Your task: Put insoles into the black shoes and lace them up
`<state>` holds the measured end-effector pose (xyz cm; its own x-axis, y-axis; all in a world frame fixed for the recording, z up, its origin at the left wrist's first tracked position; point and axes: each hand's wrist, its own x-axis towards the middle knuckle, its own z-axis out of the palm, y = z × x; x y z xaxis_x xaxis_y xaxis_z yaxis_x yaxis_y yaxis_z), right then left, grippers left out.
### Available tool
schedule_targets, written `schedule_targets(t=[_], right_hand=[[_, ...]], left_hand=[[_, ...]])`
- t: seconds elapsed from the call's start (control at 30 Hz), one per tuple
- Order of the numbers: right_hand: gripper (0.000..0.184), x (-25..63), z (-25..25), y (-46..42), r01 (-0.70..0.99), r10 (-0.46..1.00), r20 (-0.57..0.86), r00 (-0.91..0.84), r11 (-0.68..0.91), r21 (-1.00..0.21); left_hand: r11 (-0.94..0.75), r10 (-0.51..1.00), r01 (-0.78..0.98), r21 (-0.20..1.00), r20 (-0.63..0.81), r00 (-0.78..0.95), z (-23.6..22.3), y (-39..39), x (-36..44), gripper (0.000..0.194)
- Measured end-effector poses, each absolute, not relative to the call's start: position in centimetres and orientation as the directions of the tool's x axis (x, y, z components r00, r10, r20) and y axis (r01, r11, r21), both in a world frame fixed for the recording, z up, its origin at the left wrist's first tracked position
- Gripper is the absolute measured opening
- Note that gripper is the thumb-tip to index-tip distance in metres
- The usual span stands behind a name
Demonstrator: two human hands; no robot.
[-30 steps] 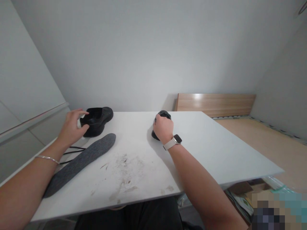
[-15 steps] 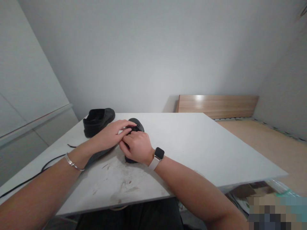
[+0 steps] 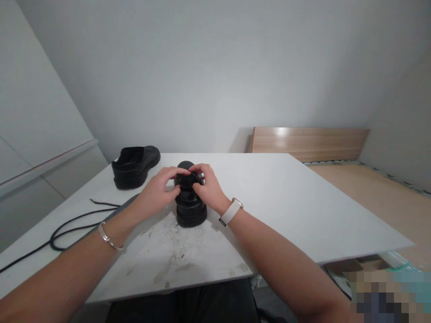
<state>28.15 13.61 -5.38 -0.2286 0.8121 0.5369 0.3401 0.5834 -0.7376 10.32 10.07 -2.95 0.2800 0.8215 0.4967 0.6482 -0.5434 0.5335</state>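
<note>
Both hands have a grip on the near shoe (image 3: 191, 217), one from each side. The left hand (image 3: 161, 186) has its thumb on the shoe's left side, and its fingers reach over the top. The right hand (image 3: 207, 186) does the same from the right, with its thumb on the near part and its fingers bent over the far part. The fingertips of the two hands come close together over the middle of the shoe. What they pinch there is dark and hard to see.

The near shoe is black and sits on the white table (image 3: 269, 211), with its heel to the person and its toe pointing away. The left arm comes up from the lower left, with a silver bracelet (image 3: 108, 237) on the wrist. The right arm comes up from the lower right, with a pale watch band (image 3: 231, 212).

The left arm lies across the view of a grey insole (image 3: 129, 202) and hides most of it. A loopy black lace (image 3: 57, 237) is just beside it. The other black shoe (image 3: 129, 172) stands at the far left. Dirty marks (image 3: 175, 258) spot the table near the person. Past the table, a wooden board (image 3: 310, 140) is by the wall (image 3: 215, 80).
</note>
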Motion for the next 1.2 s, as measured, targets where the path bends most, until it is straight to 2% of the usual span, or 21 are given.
schedule_targets(t=[0.2,0.33,0.47,0.7,0.9,1.03,1.13,1.2], right_hand=[[0.044,28.2,-5.0,13.7,0.325,0.854,0.456,-0.25,0.518,-0.791],[0.044,28.7,-4.3,14.0,0.353,0.884,0.388,-0.259,0.461,-0.814],[0.036,29.3,-3.7,14.0,0.407,0.894,0.326,-0.309,0.434,-0.804],[0.017,29.5,-3.3,13.6,0.401,0.82,0.44,-0.365,0.565,-0.721],[0.009,29.4,-3.6,13.8,0.378,0.806,0.464,-0.368,0.586,-0.717],[0.008,29.4,-3.8,13.7,0.374,0.778,0.5,-0.38,0.624,-0.686],[0.008,29.4,-3.9,13.5,0.371,0.745,0.524,-0.412,0.662,-0.651],[0.008,29.4,-3.8,13.2,0.37,0.725,0.544,-0.422,0.686,-0.627]], left_hand=[[-0.546,0.831,0.558,0.625,0.487,0.267,-3.0,10.0,10.3,0.036],[-0.567,0.819,0.538,0.623,0.494,0.292,-2.9,10.0,10.2,0.038],[-0.575,0.816,0.545,0.611,0.484,0.318,-2.9,10.1,9.9,0.037],[-0.616,0.788,0.462,0.639,0.491,0.372,-2.9,10.3,9.8,0.031],[-0.568,0.823,0.436,0.698,0.47,0.32,-3.2,10.4,9.9,0.018],[-0.555,0.831,0.36,0.75,0.486,0.269,-3.6,10.3,10.4,0.024],[-0.566,0.823,0.397,0.723,0.524,0.219,-3.6,10.1,10.7,0.033],[-0.58,0.806,0.485,0.655,0.55,0.221,-3.5,9.9,10.7,0.029]])
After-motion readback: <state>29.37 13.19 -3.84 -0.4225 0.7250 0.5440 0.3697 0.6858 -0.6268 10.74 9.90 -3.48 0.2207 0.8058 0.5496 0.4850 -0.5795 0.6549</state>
